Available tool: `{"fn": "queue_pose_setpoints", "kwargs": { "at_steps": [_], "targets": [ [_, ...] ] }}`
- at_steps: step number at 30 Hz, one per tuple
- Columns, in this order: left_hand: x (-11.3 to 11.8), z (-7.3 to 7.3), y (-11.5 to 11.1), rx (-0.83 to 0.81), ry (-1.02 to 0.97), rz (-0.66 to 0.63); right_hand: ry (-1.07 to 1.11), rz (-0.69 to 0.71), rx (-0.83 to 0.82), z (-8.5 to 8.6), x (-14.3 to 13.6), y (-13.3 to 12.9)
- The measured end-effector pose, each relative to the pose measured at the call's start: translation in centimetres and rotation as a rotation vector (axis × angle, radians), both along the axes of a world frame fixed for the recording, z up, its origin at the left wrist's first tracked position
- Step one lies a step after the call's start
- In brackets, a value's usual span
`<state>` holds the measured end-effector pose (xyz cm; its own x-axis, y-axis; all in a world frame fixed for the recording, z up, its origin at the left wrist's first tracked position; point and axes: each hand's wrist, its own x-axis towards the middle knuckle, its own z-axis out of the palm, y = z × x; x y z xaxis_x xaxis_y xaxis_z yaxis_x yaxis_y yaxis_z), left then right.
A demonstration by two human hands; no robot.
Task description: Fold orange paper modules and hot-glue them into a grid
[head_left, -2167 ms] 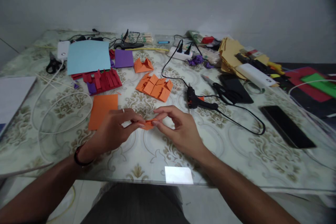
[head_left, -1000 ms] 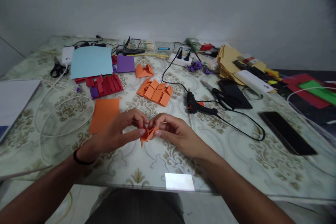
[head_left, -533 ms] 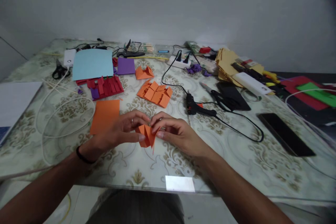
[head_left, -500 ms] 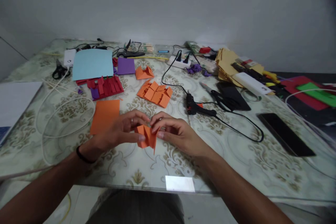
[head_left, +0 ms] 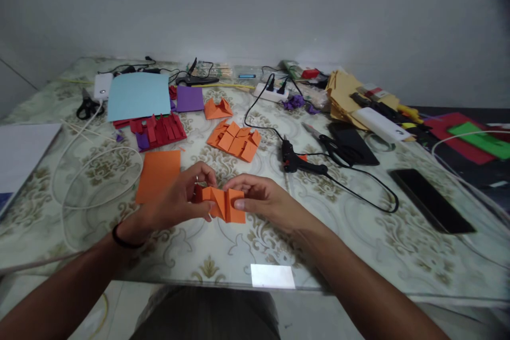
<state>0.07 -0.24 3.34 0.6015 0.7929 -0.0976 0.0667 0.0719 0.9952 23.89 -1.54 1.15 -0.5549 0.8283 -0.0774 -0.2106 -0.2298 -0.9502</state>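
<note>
Between my hands, just above the near part of the table, is a folded piece of orange paper (head_left: 228,206) with upright creases. My left hand (head_left: 184,195) pinches its left side, thumb in front and fingers behind. On the right edge, my right hand (head_left: 261,195) grips it the same way, thumb on the front face. An orange paper sheet (head_left: 158,174) lies flat beside my left hand. Beyond my hands sit several folded orange paper pieces (head_left: 235,141) in a cluster, with another folded orange piece (head_left: 218,109) behind them.
A black glue gun (head_left: 303,162) with a looping cable lies to the right, near black-handled scissors (head_left: 338,150) and a dark phone (head_left: 432,201). Folded red paper pieces (head_left: 163,132), a light blue sheet (head_left: 138,96) and a purple square (head_left: 190,99) are back left. A power strip (head_left: 271,92) stands behind.
The orange paper has been opened out wider, its right part now turned flat towards me. My right hand's fingers have shifted behind it, and my left hand has moved slightly left.
</note>
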Motion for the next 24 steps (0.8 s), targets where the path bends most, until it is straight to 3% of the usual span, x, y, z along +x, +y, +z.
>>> {"fn": "queue_pose_setpoints", "kwargs": {
  "at_steps": [8, 12, 19, 24],
  "targets": [
    [0.3, 0.2, 0.1, 0.167, 0.118, 0.044, -0.169, -0.051, 0.058, 0.7, -0.3, -0.2],
    [0.2, 0.5, 0.1, 0.081, 0.049, 0.061, -0.224, -0.094, 0.129, 0.4, -0.5, -0.1],
    [0.0, -0.2, 0.5, -0.132, -0.147, 0.151, -0.522, -0.383, 0.704, 0.6, 0.1, -0.2],
    [0.6, -0.7, 0.6, -0.185, -0.165, 0.199, -0.53, -0.417, 1.004, 0.3, -0.2, -0.7]
  ]
}}
